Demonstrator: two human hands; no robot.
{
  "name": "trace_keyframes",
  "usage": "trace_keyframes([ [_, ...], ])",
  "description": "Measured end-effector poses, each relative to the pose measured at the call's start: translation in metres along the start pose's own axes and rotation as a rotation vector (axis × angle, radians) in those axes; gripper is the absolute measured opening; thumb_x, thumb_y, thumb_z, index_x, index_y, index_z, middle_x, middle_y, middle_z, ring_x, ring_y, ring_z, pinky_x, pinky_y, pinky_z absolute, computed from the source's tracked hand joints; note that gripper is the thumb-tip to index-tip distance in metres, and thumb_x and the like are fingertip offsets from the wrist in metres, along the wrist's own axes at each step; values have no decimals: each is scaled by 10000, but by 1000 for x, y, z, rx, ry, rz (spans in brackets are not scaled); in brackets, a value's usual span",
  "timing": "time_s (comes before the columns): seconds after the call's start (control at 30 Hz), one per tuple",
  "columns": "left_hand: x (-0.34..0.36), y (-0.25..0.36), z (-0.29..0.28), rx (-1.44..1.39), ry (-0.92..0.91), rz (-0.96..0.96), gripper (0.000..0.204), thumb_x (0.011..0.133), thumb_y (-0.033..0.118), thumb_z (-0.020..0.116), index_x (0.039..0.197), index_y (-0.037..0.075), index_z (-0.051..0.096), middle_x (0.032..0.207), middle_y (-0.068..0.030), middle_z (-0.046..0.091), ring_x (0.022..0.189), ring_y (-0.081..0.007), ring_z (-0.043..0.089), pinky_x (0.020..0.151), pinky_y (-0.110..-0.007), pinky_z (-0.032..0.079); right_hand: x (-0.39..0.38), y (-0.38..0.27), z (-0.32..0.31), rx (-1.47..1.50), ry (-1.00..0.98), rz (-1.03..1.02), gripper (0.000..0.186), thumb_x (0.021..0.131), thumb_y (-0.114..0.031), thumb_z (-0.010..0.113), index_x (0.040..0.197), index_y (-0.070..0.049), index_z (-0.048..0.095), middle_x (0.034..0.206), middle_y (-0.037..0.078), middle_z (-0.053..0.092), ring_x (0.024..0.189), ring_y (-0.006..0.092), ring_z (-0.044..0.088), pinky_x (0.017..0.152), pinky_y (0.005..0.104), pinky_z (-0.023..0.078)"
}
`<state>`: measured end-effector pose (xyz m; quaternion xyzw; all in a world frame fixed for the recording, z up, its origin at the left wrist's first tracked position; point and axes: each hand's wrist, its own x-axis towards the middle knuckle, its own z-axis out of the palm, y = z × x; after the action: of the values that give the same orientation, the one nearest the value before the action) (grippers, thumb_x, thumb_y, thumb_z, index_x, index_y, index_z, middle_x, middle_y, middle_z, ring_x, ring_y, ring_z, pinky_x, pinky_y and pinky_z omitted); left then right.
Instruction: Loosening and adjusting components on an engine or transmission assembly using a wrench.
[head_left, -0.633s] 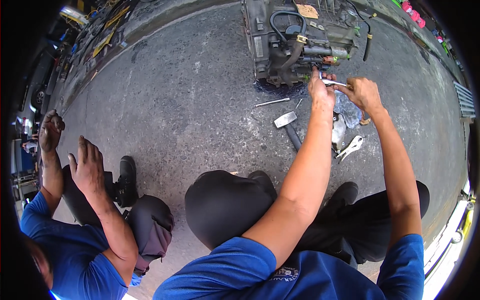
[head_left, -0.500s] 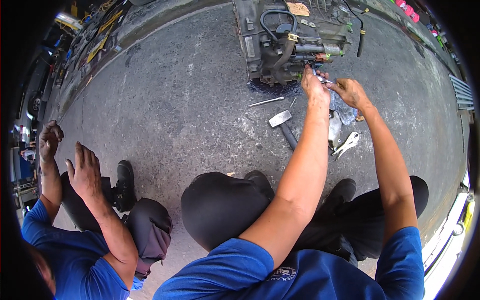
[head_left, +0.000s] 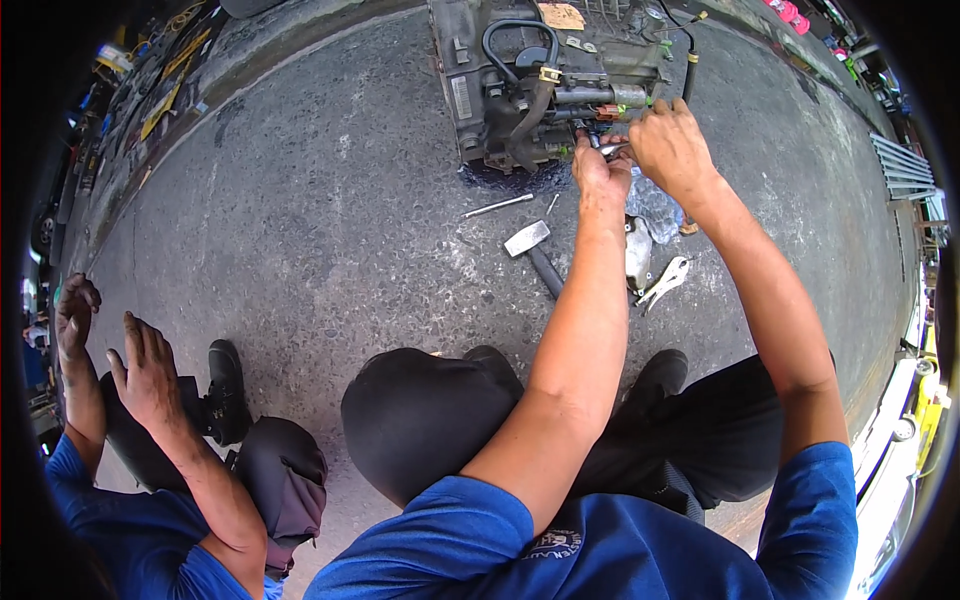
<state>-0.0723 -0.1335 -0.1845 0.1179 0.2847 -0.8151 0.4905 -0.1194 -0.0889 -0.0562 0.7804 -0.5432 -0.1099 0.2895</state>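
At the near side of a dirty metal transmission unit (head_left: pixel 590 75), both of my hands work close together. My left hand (head_left: pixel 603 172) is closed around the head end of a shiny ratchet wrench (head_left: pixel 611 150), right against the unit's lower edge. Curled into a fist, my right hand (head_left: pixel 672 145) is at the handle end, covering most of it. What the tool's tip sits on is hidden by my left fingers and the unit. A curved black hose (head_left: pixel 532 118) runs down the unit's front just left of my hands.
On the concrete floor lie a hammer (head_left: pixel 530 240), a metal bar (head_left: pixel 498 206), locking pliers (head_left: pixel 664 284), a metal cover (head_left: pixel 638 252) and a clear plastic bag (head_left: pixel 656 208). A dark wet patch (head_left: pixel 515 181) spreads under the unit. A co-worker's raised hands (head_left: pixel 150 375) are at left.
My right hand has moved away from me, up beside the unit, its wrist turned over the handle. My left hand stays in place. The whole view has shifted slightly.
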Motion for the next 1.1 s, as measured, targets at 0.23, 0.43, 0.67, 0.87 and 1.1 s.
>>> trace_keyframes([
  [0.23,-2,-5,5,137,17,56,342,943,413,429,834,89,440,644,4,382,597,-162,445,538,-308,389,-13,18,10,98,-228,66,467,791,-507,569,642,-73,658,644,130,640,656,271,653,614,384,501],
  [0.43,6,-5,0,140,32,76,290,918,357,522,945,75,461,627,6,326,516,-124,357,517,-311,446,-16,16,17,168,-218,121,519,766,-537,574,601,-51,651,590,155,618,590,301,640,555,383,507],
  [0.67,6,-9,-2,192,46,109,306,909,365,534,938,70,458,630,12,332,518,-118,363,483,-283,407,-19,15,22,198,-200,135,540,778,-550,556,619,-44,660,587,164,614,580,310,638,546,391,507],
  [0.87,-4,-1,-1,179,-5,88,281,935,355,482,942,76,455,649,-3,366,551,-141,398,567,-346,455,-18,15,23,233,-311,149,588,792,-584,524,644,-33,667,616,179,626,609,327,643,585,400,516],
  [1.1,-17,3,1,188,-59,29,287,968,308,385,888,35,427,688,-27,414,643,-179,447,731,-398,457,-24,9,11,225,-262,158,564,806,-566,516,656,-44,667,617,157,628,628,316,646,627,395,516],
])
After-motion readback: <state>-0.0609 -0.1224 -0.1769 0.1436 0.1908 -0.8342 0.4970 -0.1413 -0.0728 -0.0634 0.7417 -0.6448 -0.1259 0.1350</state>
